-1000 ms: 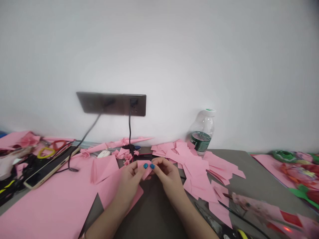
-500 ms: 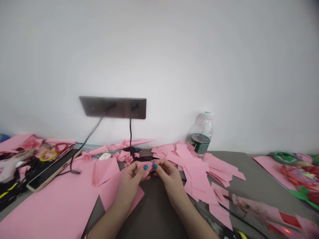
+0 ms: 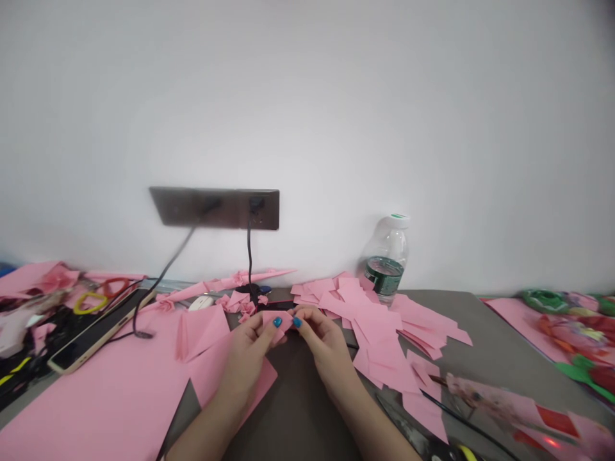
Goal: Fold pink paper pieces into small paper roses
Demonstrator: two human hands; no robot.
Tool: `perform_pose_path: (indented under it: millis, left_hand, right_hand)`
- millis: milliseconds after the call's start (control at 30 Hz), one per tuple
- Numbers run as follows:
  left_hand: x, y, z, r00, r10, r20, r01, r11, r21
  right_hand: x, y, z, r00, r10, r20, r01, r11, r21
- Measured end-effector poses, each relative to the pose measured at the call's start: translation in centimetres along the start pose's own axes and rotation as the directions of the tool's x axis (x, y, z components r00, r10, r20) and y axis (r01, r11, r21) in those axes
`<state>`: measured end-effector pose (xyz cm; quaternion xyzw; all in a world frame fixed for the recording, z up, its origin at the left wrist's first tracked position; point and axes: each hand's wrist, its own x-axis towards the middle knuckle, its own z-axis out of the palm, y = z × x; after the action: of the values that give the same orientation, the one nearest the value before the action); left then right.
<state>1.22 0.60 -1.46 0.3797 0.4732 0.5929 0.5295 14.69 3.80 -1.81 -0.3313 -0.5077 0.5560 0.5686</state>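
Note:
Both my hands meet just above the grey table [image 3: 298,410], pinching one small folded pink paper piece [image 3: 278,320]. My left hand [image 3: 252,352] grips its left side with thumb on top; my right hand [image 3: 324,339] grips the right side. Both thumbs have blue nails and nearly touch. Under my left wrist lies a large pink sheet [image 3: 110,397]. A heap of cut pink squares [image 3: 379,326] spreads right of my right hand.
A clear water bottle [image 3: 390,256] stands at the wall. A phone [image 3: 96,333] lies left, its cable running to a dark wall socket plate [image 3: 216,207]. Small folded pink bits [image 3: 240,299] sit behind my hands. Scissors [image 3: 427,442] and colourful craft items [image 3: 571,326] lie right.
My hands stay together on the small pink piece, with the fingers shifting slightly; the view has tilted a little.

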Motion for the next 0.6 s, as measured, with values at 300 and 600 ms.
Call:
perform_pose_path:
  millis: [300, 600]
  left_hand:
    - [0.00, 0.29, 0.13, 1.000, -0.015, -0.012, 0.015, 1.000, -0.007]
    - [-0.06, 0.70, 0.36, 0.996, 0.064, 0.054, -0.069, 0.994, 0.084]
  right_hand:
    - [-0.06, 0.43, -0.31, 1.000, -0.019, -0.014, 0.017, 0.995, -0.094]
    - [-0.36, -0.20, 0.02, 0.991, -0.130, -0.009, 0.124, 0.965, -0.230]
